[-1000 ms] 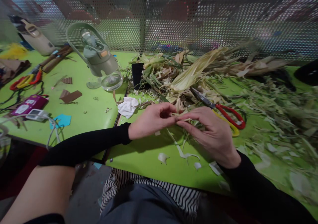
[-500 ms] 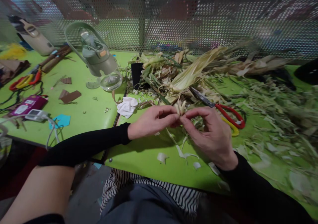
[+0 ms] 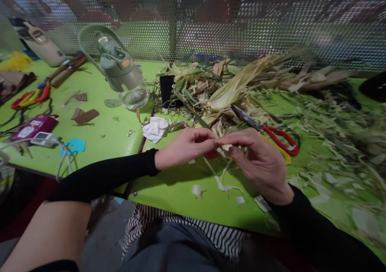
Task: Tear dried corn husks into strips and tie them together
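My left hand [image 3: 193,146] and my right hand [image 3: 257,159] meet fingertip to fingertip over the green table. Between them is a small pale piece of corn husk [image 3: 224,147], pinched by both; the fingers hide much of it. Thin husk strips hang below. Just beyond my right hand lies a pair of scissors [image 3: 279,138] with red and yellow handles, blades pointing away to the left. A pile of dry corn husks [image 3: 230,89] spreads behind my hands. Loose husk scraps [image 3: 198,191] lie on the table in front of me.
A crumpled white tissue [image 3: 155,129] lies left of my hands. Behind it stand a black object [image 3: 167,90] and a tilted green-lidded water bottle [image 3: 123,71]. Shredded husk [image 3: 340,143] covers the right side. A purple device [image 3: 35,126] with a cable sits at left. A perforated metal screen [image 3: 199,27] rises behind.
My right fingers have turned inward over the husk piece, and a pale flap of it now shows beneath them. My left hand has stayed almost in place.
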Available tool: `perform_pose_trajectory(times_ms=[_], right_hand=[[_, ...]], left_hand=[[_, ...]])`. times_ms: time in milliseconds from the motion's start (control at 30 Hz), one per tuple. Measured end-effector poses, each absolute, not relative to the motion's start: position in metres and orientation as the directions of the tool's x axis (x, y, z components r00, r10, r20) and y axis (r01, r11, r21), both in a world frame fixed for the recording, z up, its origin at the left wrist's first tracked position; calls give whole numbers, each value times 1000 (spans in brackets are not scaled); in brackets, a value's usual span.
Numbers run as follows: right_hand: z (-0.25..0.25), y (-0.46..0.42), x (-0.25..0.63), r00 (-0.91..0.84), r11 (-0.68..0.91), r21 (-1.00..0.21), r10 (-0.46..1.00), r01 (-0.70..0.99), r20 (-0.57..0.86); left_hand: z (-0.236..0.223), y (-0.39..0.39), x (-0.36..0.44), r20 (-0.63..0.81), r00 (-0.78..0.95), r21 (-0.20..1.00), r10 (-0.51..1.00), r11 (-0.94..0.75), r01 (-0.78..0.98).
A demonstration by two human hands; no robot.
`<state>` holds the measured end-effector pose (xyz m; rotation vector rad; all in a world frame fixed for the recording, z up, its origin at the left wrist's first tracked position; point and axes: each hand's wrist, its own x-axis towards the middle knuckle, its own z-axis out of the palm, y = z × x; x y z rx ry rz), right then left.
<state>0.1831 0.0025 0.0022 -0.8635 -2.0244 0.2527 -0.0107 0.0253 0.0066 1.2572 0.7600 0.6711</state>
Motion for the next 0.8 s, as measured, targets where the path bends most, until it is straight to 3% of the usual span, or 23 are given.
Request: perform_pose_trajectory(times_ms=[100, 167, 367, 467, 567, 700, 800], right_hand=[[0, 1, 182, -272, 639, -541, 746, 546, 607], [1, -1, 181, -247, 612, -497, 749, 616, 615], [6, -4, 179, -509, 755, -45, 483, 654, 712], [5, -3, 179, -553, 762, 2, 467, 647, 690], [4, -5, 178, -520, 774, -115, 519, 623, 678], [5, -5, 178, -389, 702, -434, 690, 565, 610], [6, -1, 180, -386, 655, -543, 752, 526, 534]], left_hand=[[6, 23, -8, -204, 607, 948, 768, 309, -73], [6, 21, -7, -218, 613, 942, 759, 329, -72], [6, 22, -5, -259, 585, 935, 769, 351, -46], [7, 22, -5, -259, 582, 931, 771, 360, -63], [5, 22, -6, -238, 615, 935, 751, 348, -63], [0, 21, -7, -220, 661, 957, 717, 288, 6], [-4, 21, -7, -220, 650, 972, 727, 223, 80]])
